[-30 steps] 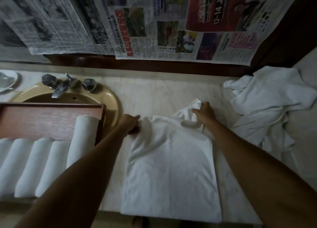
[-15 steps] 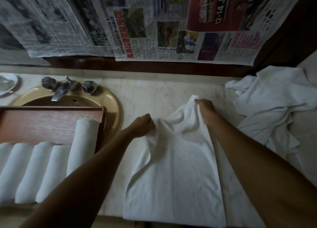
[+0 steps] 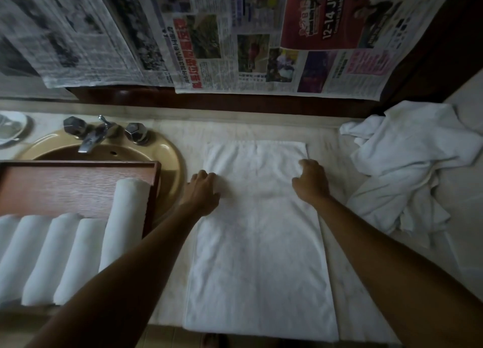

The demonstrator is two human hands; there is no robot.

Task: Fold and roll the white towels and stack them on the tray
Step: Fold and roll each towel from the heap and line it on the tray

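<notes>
A white towel lies flat on the marble counter, folded into a long strip that runs from the back towards the front edge. My left hand rests on its left edge with bent fingers. My right hand presses bent fingertips on its right side near the far end. Neither hand lifts any cloth. The wooden tray sits to the left over the sink, holding several rolled white towels side by side.
A heap of loose white towels lies at the back right of the counter. The tan sink with a chrome faucet is behind the tray. Newspaper sheets hang on the wall. A white dish sits far left.
The towel's far end, held bunched and raised before, now lies spread flat. Both hands have let go of it and come down onto the cloth nearer to me.
</notes>
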